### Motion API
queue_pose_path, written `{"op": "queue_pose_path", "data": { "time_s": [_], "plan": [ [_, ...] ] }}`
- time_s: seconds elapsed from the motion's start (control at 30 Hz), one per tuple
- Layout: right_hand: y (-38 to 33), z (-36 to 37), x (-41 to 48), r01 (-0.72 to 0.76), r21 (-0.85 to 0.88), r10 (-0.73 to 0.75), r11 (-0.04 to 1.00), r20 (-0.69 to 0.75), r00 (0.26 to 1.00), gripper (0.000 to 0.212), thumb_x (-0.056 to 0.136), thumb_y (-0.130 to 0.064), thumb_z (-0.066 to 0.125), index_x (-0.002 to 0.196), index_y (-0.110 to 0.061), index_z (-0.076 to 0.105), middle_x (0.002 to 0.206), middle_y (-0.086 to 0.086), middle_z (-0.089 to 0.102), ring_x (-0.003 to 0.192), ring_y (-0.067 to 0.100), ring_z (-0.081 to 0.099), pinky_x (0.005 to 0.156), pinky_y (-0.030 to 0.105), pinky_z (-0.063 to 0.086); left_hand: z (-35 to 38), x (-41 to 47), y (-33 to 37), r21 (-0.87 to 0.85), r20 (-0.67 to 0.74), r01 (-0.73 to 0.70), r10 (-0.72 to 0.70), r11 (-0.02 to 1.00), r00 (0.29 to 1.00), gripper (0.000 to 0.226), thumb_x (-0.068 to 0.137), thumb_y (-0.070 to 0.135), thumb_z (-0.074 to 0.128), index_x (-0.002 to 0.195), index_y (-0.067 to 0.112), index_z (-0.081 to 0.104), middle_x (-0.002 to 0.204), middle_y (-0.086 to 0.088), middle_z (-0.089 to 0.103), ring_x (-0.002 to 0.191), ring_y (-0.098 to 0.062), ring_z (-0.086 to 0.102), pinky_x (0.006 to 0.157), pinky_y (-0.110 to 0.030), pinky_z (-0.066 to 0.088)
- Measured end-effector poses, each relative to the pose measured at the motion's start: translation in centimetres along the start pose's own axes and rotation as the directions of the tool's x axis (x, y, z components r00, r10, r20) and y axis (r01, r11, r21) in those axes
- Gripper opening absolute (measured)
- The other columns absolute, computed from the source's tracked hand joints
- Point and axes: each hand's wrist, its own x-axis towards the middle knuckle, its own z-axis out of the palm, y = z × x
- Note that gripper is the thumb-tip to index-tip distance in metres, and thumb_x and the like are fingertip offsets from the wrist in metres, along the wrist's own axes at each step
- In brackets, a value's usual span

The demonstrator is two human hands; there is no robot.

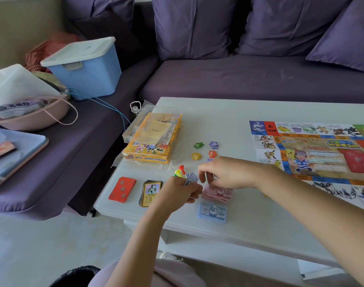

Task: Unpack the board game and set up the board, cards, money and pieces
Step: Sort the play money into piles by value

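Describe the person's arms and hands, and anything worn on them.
Both forearms are bare, and no sleeve comes into view. The left hand and right hand wear no gloves, and no watch, bracelet or ring shows. The nails are too blurred to judge.

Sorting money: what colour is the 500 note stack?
500 note stack: light blue, head view.

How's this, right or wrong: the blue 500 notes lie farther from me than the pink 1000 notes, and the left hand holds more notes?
Wrong on one point. The head view shows the blue 500 notes nearer you than the pink 1000 notes, not farther. The left hand does hold more notes.
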Motion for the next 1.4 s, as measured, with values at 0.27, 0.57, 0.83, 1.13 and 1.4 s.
{"op": "queue_pose_path", "data": {
  "time_s": [0.27, 0.57, 0.83, 1.13, 1.4],
  "plan": [
    [1.1, 0.3, -1.9, -0.081, 0.000, 0.079, 0.997, -0.188, 0.979, 0.010, 0.085, -0.020, 0.066, 0.091, -0.022, 0.058, 0.097, -0.006, 0.060, 0.073, 0.000, 0.048, 0.060, 0.011, 0.035, 0.1, -0.2, 0.3, -0.035, 0.002, 0.030, -0.030, 0.999, 1.000, 0.023, 0.096, 0.010, 0.049, 0.084, 0.007, 0.069, 0.096, -0.016, 0.071, 0.074, -0.013, 0.065, 0.073, -0.020, 0.055],
    [1.3, 2.9, -3.6, -0.155, -0.003, 0.152, 0.988, -0.175, 0.973, 0.026, 0.080, -0.036, 0.073, 0.089, -0.027, 0.050, 0.102, -0.008, 0.058, 0.072, 0.000, 0.044, 0.059, 0.015, 0.031, 0.4, -0.5, 0.4, -0.024, 0.005, 0.034, -0.034, 0.999, 0.999, 0.027, 0.096, 0.012, 0.050, 0.078, 0.013, 0.070, 0.092, -0.011, 0.073, 0.082, -0.015, 0.067, 0.083, -0.026, 0.056],
    [1.0, 4.3, -3.3, -0.157, -0.022, 0.147, 0.987, -0.244, 0.959, 0.024, 0.079, -0.034, 0.071, 0.090, -0.022, 0.053, 0.100, -0.004, 0.059, 0.087, 0.014, 0.055, 0.071, 0.027, 0.042, 0.4, -0.6, 0.5, 0.008, 0.004, 0.052, -0.052, 0.999, 0.999, 0.029, 0.097, 0.014, 0.049, 0.076, 0.016, 0.069, 0.095, -0.011, 0.073, 0.089, -0.020, 0.068, 0.082, -0.025, 0.056],
    [0.3, 4.5, -2.4, -0.095, -0.048, 0.079, 0.994, -0.267, 0.961, 0.024, 0.082, -0.033, 0.066, 0.085, -0.023, 0.044, 0.088, -0.008, 0.043, 0.078, 0.012, 0.045, 0.063, 0.028, 0.031, 0.4, -0.5, 0.5, -0.008, 0.022, 0.061, -0.061, 0.998, 0.998, 0.027, 0.096, 0.014, 0.050, 0.079, 0.013, 0.071, 0.094, -0.013, 0.073, 0.084, -0.017, 0.066, 0.085, -0.028, 0.056],
    [0.6, 5.4, -1.6, -0.071, 0.007, 0.069, 0.997, -0.320, 0.945, 0.015, 0.080, -0.033, 0.069, 0.090, -0.025, 0.061, 0.095, -0.007, 0.054, 0.087, 0.015, 0.058, 0.072, 0.032, 0.048, 0.4, -0.5, 0.8, -0.021, 0.020, 0.073, -0.072, 0.997, 0.997, 0.025, 0.096, 0.014, 0.050, 0.082, 0.008, 0.070, 0.098, -0.015, 0.072, 0.082, -0.017, 0.065, 0.082, -0.027, 0.055]
  ]
}}
